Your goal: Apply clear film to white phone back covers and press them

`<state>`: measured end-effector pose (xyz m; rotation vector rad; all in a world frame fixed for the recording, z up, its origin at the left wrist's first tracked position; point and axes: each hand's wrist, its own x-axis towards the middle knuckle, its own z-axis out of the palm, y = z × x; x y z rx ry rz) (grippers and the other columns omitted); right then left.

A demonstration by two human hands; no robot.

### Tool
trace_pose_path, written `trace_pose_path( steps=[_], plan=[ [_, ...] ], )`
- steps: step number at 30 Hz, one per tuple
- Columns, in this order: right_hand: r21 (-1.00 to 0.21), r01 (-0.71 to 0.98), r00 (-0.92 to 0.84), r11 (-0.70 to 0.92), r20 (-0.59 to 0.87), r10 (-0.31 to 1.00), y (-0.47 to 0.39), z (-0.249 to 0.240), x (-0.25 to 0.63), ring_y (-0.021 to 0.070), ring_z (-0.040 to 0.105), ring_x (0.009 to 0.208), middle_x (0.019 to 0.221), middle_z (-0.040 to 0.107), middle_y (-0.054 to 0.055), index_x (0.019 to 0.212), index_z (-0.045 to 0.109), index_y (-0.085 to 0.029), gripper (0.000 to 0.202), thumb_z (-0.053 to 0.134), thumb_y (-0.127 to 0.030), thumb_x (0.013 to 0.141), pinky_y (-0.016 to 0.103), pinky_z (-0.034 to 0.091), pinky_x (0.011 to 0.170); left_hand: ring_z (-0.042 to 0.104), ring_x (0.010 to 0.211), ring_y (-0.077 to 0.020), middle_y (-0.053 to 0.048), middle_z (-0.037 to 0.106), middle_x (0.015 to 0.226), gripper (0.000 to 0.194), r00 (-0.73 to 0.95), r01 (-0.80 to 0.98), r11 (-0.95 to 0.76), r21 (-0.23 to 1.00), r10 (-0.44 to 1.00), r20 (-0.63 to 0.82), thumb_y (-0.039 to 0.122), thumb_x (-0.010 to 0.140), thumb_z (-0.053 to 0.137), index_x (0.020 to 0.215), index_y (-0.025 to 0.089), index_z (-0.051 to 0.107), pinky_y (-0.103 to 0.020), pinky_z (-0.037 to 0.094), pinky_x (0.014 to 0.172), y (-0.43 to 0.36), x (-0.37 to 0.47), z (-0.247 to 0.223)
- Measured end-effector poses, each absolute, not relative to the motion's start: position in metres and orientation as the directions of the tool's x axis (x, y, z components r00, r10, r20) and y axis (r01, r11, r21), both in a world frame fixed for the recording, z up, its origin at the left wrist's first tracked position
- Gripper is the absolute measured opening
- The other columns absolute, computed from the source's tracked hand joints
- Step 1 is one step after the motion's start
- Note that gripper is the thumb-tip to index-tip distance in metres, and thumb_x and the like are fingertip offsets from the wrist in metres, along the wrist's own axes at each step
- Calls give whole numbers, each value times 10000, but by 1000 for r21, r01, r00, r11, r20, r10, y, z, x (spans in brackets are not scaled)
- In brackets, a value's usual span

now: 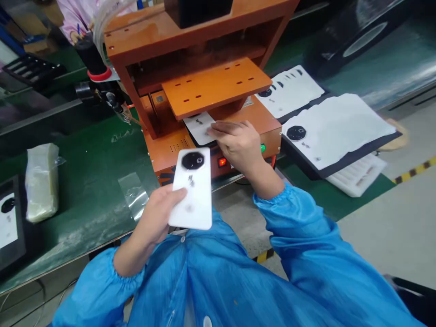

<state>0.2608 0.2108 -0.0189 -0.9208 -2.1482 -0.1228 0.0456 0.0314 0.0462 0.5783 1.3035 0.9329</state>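
Note:
My left hand [160, 211] holds a white phone-shaped panel [197, 200] with a black octagonal camera area near its top, thumb on its face. My right hand [236, 143] reaches to the orange press machine [218, 88], its fingers closed at the edge of a second white panel [198, 129]. That second panel lies under the machine's raised orange plate, its upper end hidden. A red lit switch [222, 162] and a green button [262, 147] show on the machine's front.
Black trays [306, 165] of white panels stand at the right. On the green table [91, 181] at the left are a wrapped yellowish stack [42, 181], clear film [133, 193] and another black tray [21, 227]. A person's pink sleeve [73, 16] shows behind the machine.

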Motion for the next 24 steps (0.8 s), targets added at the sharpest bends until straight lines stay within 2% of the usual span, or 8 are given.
trace_pose_path(
  steps=[4,7,10,13,18,21,22,24],
  plan=[
    [-280,648,-507,708,535,676,224,-11,259,282,749,1220,1327,791,45,1232,810,-290,320,524,-255,1093,511,596,1017,671,529,-161,-79,752,630,605,30,-316,653,688,732,-681,643,566,1002,801,120,807,-210,490,494,-8,20,35],
    [-354,598,-583,719,424,693,227,3,268,274,724,1282,1372,770,40,1314,785,-278,385,562,-172,1019,500,588,1128,663,516,-149,-89,765,645,634,32,-289,669,684,721,-692,687,580,992,793,119,809,-198,482,498,-23,13,29],
    [-316,581,-678,750,322,661,226,17,274,303,676,1355,1455,722,82,1360,767,-235,485,544,-122,945,520,544,1177,679,532,-160,-97,782,680,653,30,-270,655,706,738,-674,713,598,977,827,122,817,-209,498,522,-29,9,21],
    [-262,628,-647,733,348,679,221,20,268,343,634,1384,1493,688,113,1326,779,-210,543,500,-87,877,577,487,1176,706,577,-184,-105,796,721,660,42,-249,640,727,757,-652,729,663,938,901,123,828,-227,517,553,-34,5,13],
    [-272,665,-565,696,427,706,215,5,242,306,686,1238,1342,755,104,1278,762,-191,509,453,-77,890,525,463,1125,732,654,-213,-93,810,801,567,64,-67,605,793,796,-602,703,882,774,1025,157,824,-265,546,601,-38,-3,8],
    [-268,659,-544,703,475,692,210,-1,247,277,674,1289,1375,743,85,1301,738,-205,527,432,-55,899,510,440,1166,712,657,-216,-70,784,774,401,41,330,314,890,937,-346,544,1013,646,894,195,801,-290,542,607,-36,-6,10],
    [-280,670,-499,687,515,697,206,-4,254,269,661,1319,1389,737,80,1319,726,-218,535,429,-52,906,504,443,1173,713,683,-221,-72,775,781,369,77,485,124,865,980,-184,470,1029,619,833,202,781,-301,550,625,-33,-7,10],
    [-350,717,-296,603,630,718,193,-16,277,261,665,1301,1347,743,89,1334,708,-238,503,439,-72,943,487,492,1140,737,791,-238,-98,783,879,323,228,689,-251,679,965,125,333,1030,584,784,207,751,-319,580,697,-27,-5,7]
  ],
)
